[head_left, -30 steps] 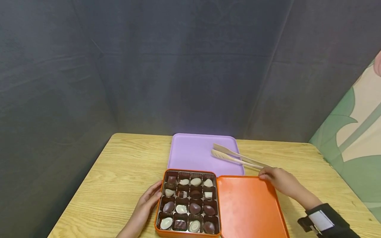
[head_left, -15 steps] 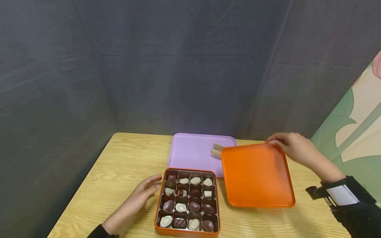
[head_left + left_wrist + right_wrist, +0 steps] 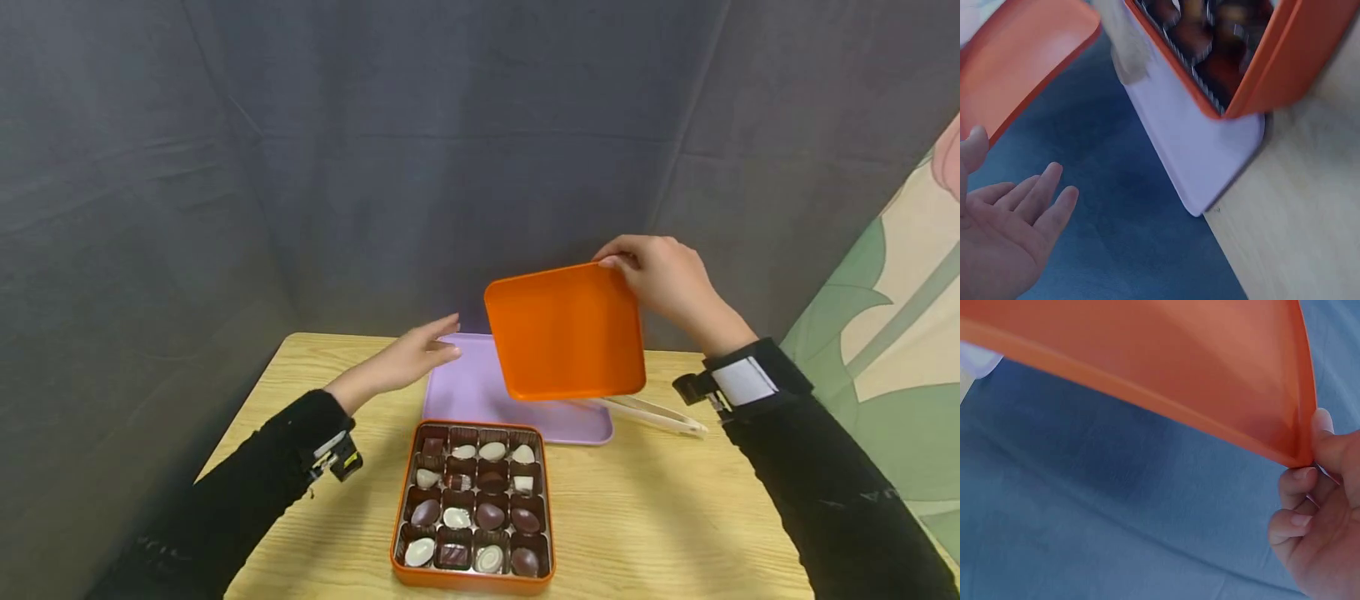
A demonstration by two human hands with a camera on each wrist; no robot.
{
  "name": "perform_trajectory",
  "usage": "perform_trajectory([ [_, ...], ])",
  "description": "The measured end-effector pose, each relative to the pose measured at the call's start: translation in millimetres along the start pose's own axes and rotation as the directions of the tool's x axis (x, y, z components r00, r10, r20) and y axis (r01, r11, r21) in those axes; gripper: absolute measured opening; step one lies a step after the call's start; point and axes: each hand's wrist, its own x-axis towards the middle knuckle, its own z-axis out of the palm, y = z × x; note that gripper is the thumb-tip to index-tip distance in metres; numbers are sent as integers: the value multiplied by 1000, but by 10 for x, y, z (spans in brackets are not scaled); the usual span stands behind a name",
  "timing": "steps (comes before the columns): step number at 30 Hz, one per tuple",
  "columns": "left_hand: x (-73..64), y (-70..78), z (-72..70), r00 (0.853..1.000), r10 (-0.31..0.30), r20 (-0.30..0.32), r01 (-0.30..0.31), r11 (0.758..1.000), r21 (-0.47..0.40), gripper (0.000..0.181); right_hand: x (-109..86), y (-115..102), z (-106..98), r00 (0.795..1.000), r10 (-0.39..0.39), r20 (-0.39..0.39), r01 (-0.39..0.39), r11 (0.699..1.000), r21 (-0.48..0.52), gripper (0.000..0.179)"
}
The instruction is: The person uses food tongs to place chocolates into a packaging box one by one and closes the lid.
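An orange square lid (image 3: pixel 566 333) hangs tilted in the air above the purple tray, its shallow inside facing me. My right hand (image 3: pixel 663 275) pinches its upper right corner between thumb and fingers; the right wrist view shows this grip on the lid (image 3: pixel 1210 369) closely. To the left of the lid, my left hand (image 3: pixel 408 354) reaches up with spread fingers and holds nothing; in the left wrist view the hand (image 3: pixel 1019 225) is apart from the lid. Below stands the open orange chocolate box (image 3: pixel 472 579), its divided compartments filled with dark and white chocolates.
A purple tray (image 3: pixel 465 392) lies behind the box, partly hidden by the lid. Pale tongs (image 3: pixel 652 414) reach out from behind the lid to the right on the wooden table (image 3: pixel 637 517). A dark cloth (image 3: pixel 450 167) hangs behind the table.
My right hand has lifted the lid off the table beside the box and carried it up and leftward. My left hand has left the box's side and moved up toward the lid.
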Motion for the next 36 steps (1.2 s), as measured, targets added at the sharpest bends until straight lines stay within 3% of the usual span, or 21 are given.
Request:
perform_trajectory([
  [4,207,-26,5,998,30,-61,-29,999,16,48,78,-121,125,1000,-6,-28,7,999,34,21],
  [9,235,-40,-13,978,54,-200,-48,998,37,23,14,-230,233,994,-73,-83,76,996,42,16],
  [14,160,-17,-89,966,67,-251,-53,997,62,24,-118,-366,233,960,-179,-214,191,981,36,14],
  [17,50,-1,-132,952,93,-292,-68,993,93,26,-229,-468,251,937,-240,-254,260,965,45,16],
  [19,-63,-9,-151,939,124,-321,-74,984,164,26,-336,-534,291,920,-286,-266,310,949,51,19],
  [21,-197,-34,-154,924,175,-340,-82,959,271,25,-474,-597,354,898,-338,-282,368,928,59,21],
  [24,-395,-104,-105,892,300,-339,-134,890,436,24,-704,-687,466,842,-428,-329,463,886,33,21],
  [25,-456,-127,-74,874,352,-335,-155,856,493,24,-780,-714,501,816,-459,-351,495,869,15,20],
  [28,-610,-208,58,818,499,-286,-240,748,619,21,-984,-794,571,726,-541,-424,574,816,-59,19],
  [31,-755,-267,214,772,597,-219,-297,643,706,21,-1158,-862,605,623,-602,-499,637,761,-123,18],
  [33,-853,-302,300,749,639,-177,-327,588,740,26,-1269,-905,625,565,-635,-527,672,725,-153,18],
  [36,-987,-348,390,732,668,-130,-350,533,770,32,-1411,-950,686,477,-696,-537,718,661,-220,19],
])
